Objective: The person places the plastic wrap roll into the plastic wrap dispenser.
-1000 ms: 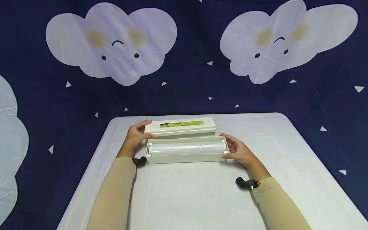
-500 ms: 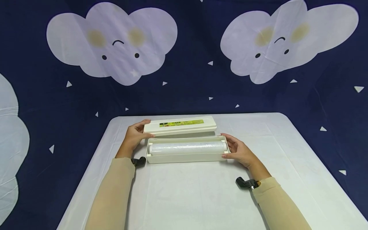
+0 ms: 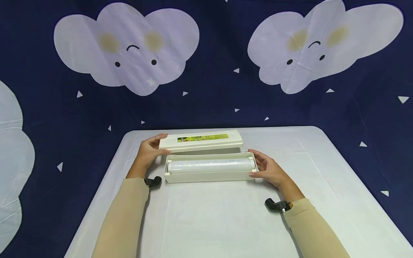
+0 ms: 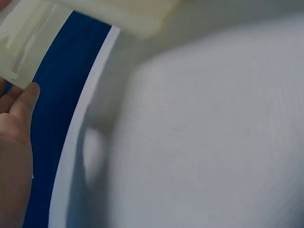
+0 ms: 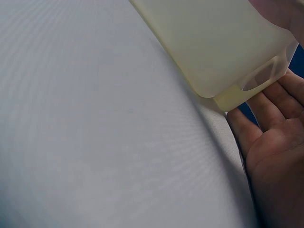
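Note:
My left hand [image 3: 146, 154] grips the left end of a long cream plastic lid [image 3: 200, 146], which has a green-and-yellow label on top. That lid is off, behind the matching open box [image 3: 208, 177]. Inside the box lies a roll of cling film [image 3: 211, 166], running nearly its full length. At the box's right end, my right hand [image 3: 270, 172] holds it with the thumb on the front and fingers behind. The left wrist view catches the lid's underside [image 4: 33, 35] above the left fingers. In the right wrist view, the box's end [image 5: 213, 57] sits between thumb and fingers.
Box and hands are over a table with a white cloth [image 3: 219, 218]. A dark blue curtain [image 3: 222, 89] with cloud prints hangs behind the table's far edge. Each wrist carries a black camera mount, such as the right one [image 3: 274, 205].
My left hand and the lid have shifted slightly to the left, with the lid's left end moving beyond the box's left end. The right hand and the box stay practically still.

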